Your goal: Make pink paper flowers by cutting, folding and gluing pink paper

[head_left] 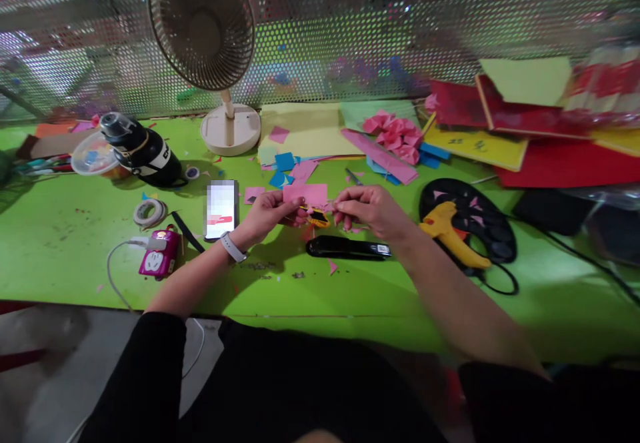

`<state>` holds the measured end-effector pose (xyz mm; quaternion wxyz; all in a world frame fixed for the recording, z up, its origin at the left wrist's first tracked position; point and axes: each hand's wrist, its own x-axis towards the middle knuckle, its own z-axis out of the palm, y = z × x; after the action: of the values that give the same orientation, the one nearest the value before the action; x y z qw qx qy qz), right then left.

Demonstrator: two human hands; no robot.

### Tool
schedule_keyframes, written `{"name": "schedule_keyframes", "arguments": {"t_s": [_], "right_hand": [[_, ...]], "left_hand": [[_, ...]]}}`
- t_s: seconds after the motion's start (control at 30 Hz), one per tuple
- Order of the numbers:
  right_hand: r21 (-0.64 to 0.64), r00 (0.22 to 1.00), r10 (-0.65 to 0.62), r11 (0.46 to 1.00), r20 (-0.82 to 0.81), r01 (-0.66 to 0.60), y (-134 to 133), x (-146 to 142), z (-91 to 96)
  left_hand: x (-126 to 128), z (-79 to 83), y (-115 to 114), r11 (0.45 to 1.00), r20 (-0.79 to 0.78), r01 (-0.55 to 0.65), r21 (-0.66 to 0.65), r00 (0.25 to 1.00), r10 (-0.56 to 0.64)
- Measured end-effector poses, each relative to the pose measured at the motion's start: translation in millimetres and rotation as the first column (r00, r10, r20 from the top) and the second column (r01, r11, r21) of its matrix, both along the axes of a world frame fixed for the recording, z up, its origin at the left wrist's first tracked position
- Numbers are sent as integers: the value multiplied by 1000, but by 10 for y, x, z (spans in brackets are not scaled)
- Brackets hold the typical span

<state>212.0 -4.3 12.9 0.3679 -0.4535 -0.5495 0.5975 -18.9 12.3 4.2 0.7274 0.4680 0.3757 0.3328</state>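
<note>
Over the middle of the green table, my left hand (273, 211) and my right hand (365, 206) are close together with fingers pinched. Between the fingertips is a small crumpled piece of pink paper (324, 209), which both hands appear to grip; its exact shape is too small to tell. A pink paper rectangle (309, 195) lies just beyond. Below the fingertips is a yellow and black item (319, 217), partly hidden, its kind unclear. Closer to me lies a black stapler (347, 248).
A fan (230, 129) stands at the back beside paper sheets (310, 129) and folded pink paper flowers (395, 135). On the left are a phone (221, 209), tape roll (149, 213), power adapter (159, 256) and black bottle (145, 153). A yellow glue gun (450, 233) rests on a black tray (500, 243) at right.
</note>
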Motion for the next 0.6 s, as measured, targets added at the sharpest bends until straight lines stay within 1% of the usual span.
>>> {"name": "schedule_keyframes", "arguments": {"t_s": [0.07,0.13,0.23,0.33,0.43,0.53,0.6], "right_hand": [[-5,1000,6,1000,6,-6,8,3,-14],[15,999,16,1000,46,-17,-2,-35,-17],[33,997,39,999,66,-41,-38,-115,0],[0,994,98,995,38,-98,-71,-161,26],[-4,990,133,991,52,-133,-89,-164,35],[16,991,119,993,65,-121,-89,-132,30],[38,994,84,995,65,-87,-85,-102,33]], "left_hand": [[6,-11,-2,1000,3,-7,3,1000,7],[15,-26,-15,1000,8,9,5,1000,-9],[10,-36,-28,998,-1,57,-3,998,-57],[-10,-24,-20,993,-22,113,-23,993,-113],[-26,3,-4,984,-33,174,-42,984,-175],[-50,38,23,977,-44,211,-28,976,-212],[-82,63,51,979,-50,206,-2,977,-206]]}}
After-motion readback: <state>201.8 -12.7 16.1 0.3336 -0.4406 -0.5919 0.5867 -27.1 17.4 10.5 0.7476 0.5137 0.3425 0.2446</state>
